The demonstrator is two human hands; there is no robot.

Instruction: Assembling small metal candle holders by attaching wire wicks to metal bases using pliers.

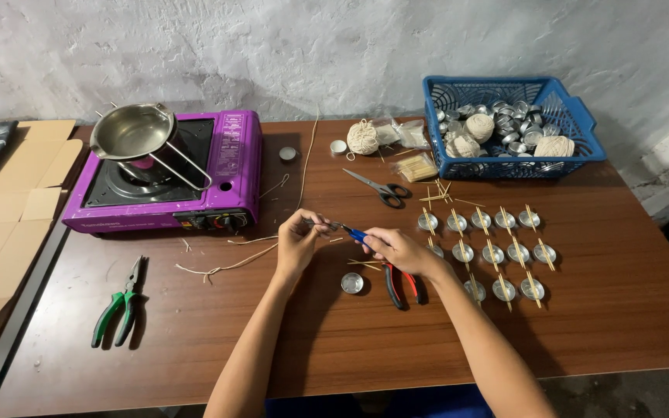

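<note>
Now the fingers (309, 226) of the left hand (297, 244) are pressed together, pinching a tiny metal piece with pale string at its tip, held up off the counter (272, 340) so the tool can reach it. The right hand (399, 249) is closed around a pair of small blue-handled pliers (350, 231), whose nose points straight at that pinch; whether the nose is biting the piece is too small to tell. Both hands meet above the middle of the brown wooden counter.

Just below them sit a single small round silver cup (352, 283) and red-and-black-handled pliers (401, 285), lying close at hand. Off to the right, silver cups in rows (493, 253) each carry a thin wooden stick laid across the rim. Behind the hands lie black-handled scissors (381, 187) and a ball of cream string (363, 138). A blue plastic basket (588, 135) at the back right holds more cups and string. To the left, loose string (226, 267) trails across the counter, green-handled pliers (120, 303) rest, and a purple portable gas stove (234, 166) carries a steel pan (132, 131).
</note>
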